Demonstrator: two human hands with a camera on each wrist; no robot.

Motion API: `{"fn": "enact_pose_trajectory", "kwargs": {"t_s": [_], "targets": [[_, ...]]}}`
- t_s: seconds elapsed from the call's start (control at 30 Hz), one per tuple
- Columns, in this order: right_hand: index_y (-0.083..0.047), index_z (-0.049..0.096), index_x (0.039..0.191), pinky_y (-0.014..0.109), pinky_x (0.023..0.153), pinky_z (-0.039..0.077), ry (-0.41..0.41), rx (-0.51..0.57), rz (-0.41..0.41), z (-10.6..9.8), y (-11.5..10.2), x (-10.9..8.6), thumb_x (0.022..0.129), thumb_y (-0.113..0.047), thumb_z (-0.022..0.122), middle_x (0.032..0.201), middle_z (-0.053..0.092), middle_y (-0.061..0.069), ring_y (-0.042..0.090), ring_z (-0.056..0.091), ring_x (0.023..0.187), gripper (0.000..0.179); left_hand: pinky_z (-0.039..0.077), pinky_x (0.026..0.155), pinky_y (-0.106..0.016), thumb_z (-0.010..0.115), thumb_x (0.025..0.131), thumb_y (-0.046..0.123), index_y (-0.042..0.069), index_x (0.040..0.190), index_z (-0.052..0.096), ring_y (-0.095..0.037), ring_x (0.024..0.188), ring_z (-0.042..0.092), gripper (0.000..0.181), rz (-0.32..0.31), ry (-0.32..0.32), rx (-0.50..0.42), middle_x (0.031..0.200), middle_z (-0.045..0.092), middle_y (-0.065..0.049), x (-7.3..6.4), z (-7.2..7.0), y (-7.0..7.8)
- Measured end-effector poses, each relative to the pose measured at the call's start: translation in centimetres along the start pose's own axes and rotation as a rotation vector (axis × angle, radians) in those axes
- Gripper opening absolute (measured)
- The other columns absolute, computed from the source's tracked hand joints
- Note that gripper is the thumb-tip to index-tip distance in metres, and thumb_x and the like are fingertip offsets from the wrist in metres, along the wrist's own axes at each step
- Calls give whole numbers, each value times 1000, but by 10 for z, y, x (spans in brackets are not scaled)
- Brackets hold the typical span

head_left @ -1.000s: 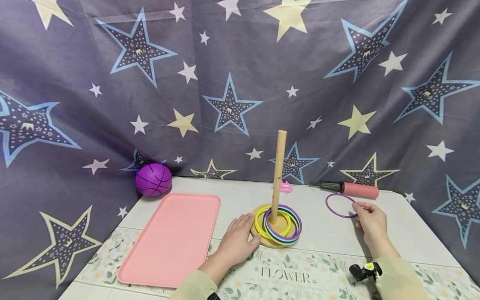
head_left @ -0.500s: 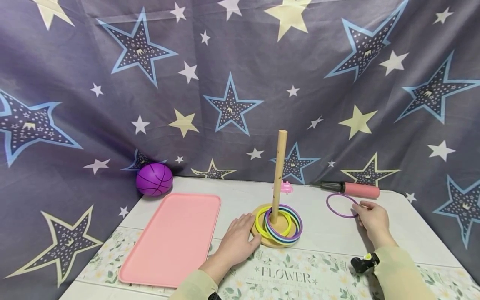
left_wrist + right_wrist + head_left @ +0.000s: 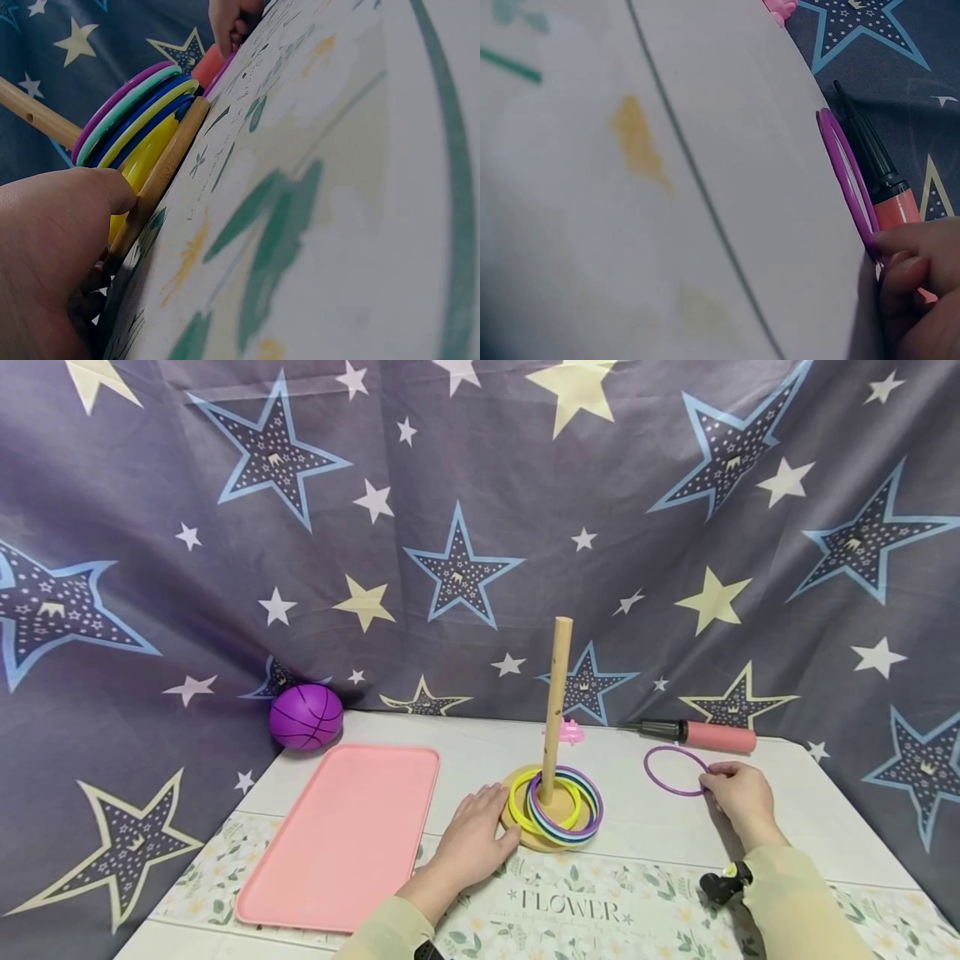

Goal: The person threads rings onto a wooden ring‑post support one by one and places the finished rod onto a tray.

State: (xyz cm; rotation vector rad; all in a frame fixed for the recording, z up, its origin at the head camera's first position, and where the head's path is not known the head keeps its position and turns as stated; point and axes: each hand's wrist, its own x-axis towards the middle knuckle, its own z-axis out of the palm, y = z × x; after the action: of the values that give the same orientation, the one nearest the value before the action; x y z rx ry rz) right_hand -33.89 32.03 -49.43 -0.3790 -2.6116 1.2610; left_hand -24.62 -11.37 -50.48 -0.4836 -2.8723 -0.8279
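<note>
My left hand [image 3: 472, 839] lies against the left edge of a round wooden base [image 3: 517, 839], fingers fairly straight and the thumb at its front rim. A tall wooden peg [image 3: 557, 702] rises from this base. Several coloured rings circle the peg in a leaning stack, with a purple ring [image 3: 112, 97] uppermost and yellow rings [image 3: 519, 810] lower down. Off to the right, my right hand [image 3: 738, 797] pinches the near right side of another purple ring [image 3: 847, 172] between thumb and fingers. That ring is close over the white tabletop.
A pink tray [image 3: 345, 835] lies left of the base, with a purple ball [image 3: 306, 717] behind it. Behind the held ring is a pink and black hand pump [image 3: 697, 735]. A small pink object [image 3: 572, 731] sits behind the peg. A star-patterned cloth [image 3: 465, 460] hangs behind the table.
My right hand and the purple ring have shifted slightly to the left. My left hand stays at the wooden base, and the stacked rings look the same.
</note>
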Motion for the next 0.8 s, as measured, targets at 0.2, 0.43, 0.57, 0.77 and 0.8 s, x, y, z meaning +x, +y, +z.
{"fn": "enact_pose_trajectory", "kwargs": {"t_s": [0.2, 0.43, 0.57, 0.77, 0.8], "targets": [[11, 74, 112, 30, 52, 51, 2, -27, -24, 0, 0, -2, 103, -13, 70, 77, 68, 7, 16, 61, 60, 26, 20, 136, -55, 61, 109, 34, -1, 165, 47, -38, 162, 35, 68, -1, 0, -1, 171, 44, -21, 0, 0, 0], [8, 77, 98, 32, 53, 48, 3, -106, -83, -2, -2, -4, 99, -13, 67, 68, 67, 3, 17, 61, 56, 23, 20, 136, -55, 61, 109, 34, -1, 165, 47, -37, 162, 35, 68, -3, 0, -2, 171, 45, -21, 0, -1, 1], [8, 77, 98, 32, 54, 49, -14, -119, -99, -2, -3, -6, 102, -13, 67, 70, 67, 5, 18, 61, 58, 24, 20, 136, -55, 61, 109, 34, -2, 165, 47, -38, 162, 35, 68, 0, 2, -3, 171, 45, -21, 0, -1, 0], [10, 76, 105, 31, 51, 50, -17, -113, -111, -2, -1, -9, 106, -15, 68, 78, 70, 9, 18, 61, 60, 26, 20, 136, -56, 62, 108, 33, -2, 165, 47, -38, 162, 35, 68, 3, 3, -9, 170, 45, -22, 0, -2, 1], [10, 76, 107, 31, 50, 50, -13, -109, -110, -2, 0, -9, 106, -15, 68, 79, 70, 9, 18, 61, 60, 26, 21, 136, -56, 62, 108, 33, -2, 165, 47, -38, 162, 35, 68, 4, 3, -8, 170, 45, -22, 0, -2, 1]]}}
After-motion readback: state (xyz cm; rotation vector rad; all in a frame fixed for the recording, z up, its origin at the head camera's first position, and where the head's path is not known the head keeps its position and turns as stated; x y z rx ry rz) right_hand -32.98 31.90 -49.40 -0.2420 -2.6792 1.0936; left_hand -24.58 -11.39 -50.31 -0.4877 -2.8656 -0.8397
